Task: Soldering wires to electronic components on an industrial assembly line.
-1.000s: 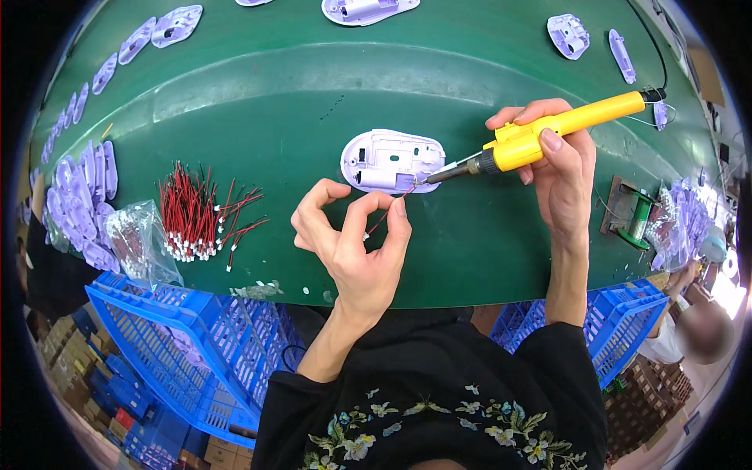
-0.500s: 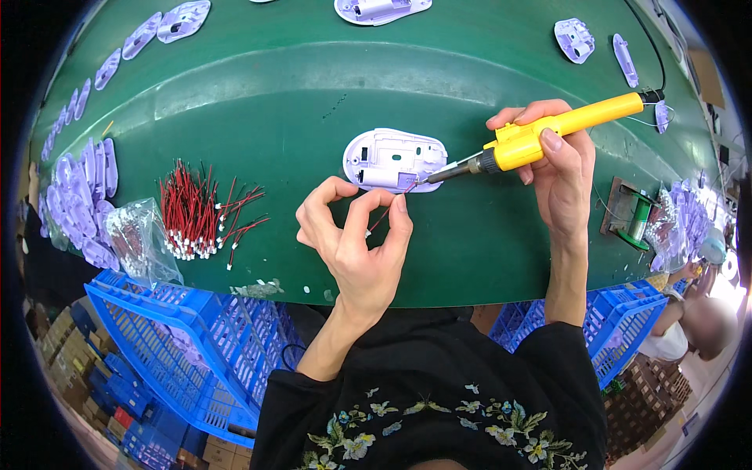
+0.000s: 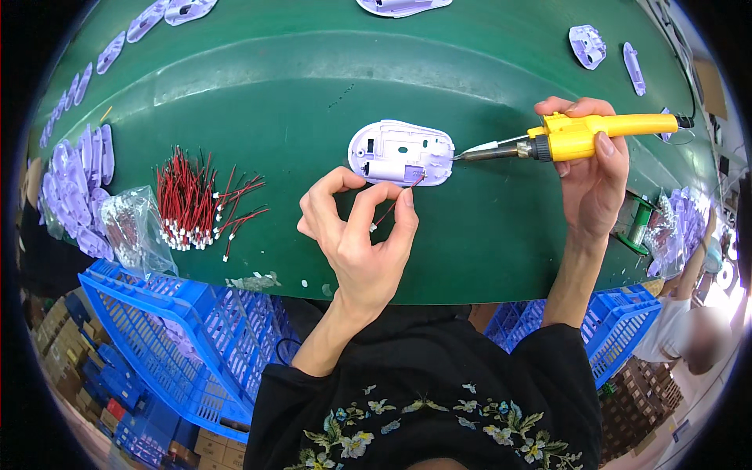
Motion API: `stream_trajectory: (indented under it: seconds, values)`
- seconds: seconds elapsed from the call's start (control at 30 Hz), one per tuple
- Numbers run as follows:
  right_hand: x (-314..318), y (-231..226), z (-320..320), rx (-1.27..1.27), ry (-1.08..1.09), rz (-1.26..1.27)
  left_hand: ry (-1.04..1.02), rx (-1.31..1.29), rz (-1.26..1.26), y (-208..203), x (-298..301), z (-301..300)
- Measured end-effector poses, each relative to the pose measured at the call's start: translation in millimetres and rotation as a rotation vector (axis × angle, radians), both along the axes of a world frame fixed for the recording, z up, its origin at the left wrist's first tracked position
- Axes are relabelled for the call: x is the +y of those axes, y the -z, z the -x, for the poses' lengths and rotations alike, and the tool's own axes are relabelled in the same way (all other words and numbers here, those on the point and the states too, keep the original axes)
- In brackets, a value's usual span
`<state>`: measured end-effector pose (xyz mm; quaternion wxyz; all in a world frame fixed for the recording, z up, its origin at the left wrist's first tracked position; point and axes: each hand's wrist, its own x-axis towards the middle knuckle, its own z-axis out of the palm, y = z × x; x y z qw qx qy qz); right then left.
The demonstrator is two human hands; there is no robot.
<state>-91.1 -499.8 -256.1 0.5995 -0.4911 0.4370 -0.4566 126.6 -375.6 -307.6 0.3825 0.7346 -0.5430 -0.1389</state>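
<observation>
Lavender shell (image 3: 392, 147) lies central on the bench (image 3: 470, 251), red wire (image 3: 418, 181) pinched by the left hand (image 3: 356, 235) and meeting its five o'clock — joint too small to judge — the right hand (image 3: 591, 184) gripping the yellow soldering iron (image 3: 576, 137), tip clear at three, loose wires (image 3: 184, 196) unfitted toward nine.
</observation>
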Motion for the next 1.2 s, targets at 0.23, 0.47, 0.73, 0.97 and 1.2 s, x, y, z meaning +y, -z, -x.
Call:
stream_trajectory:
  seconds: [0.23,0.47,0.73,0.97,1.2]
  values:
    - [-11.7,-16.6,-13.2,-0.008,-0.093,-0.005,-0.023,0.152,0.090,4.0,3.1,-4.0]
    - [-34.3,-37.0,-61.3,0.036,-0.210,0.086,-0.123,0.008,0.137,-2.4,0.9,-24.6]
    - [-34.7,-7.5,-88.6,0.049,-0.266,-0.014,-0.119,0.090,0.187,2.0,-7.1,-36.9]
    - [-35.7,0.9,-91.8,0.055,-0.225,-0.027,-0.132,0.103,0.176,3.1,-10.6,-36.8]
    - [-35.7,5.5,-92.1,0.063,-0.221,-0.034,-0.138,0.102,0.175,3.9,-12.7,-36.0]
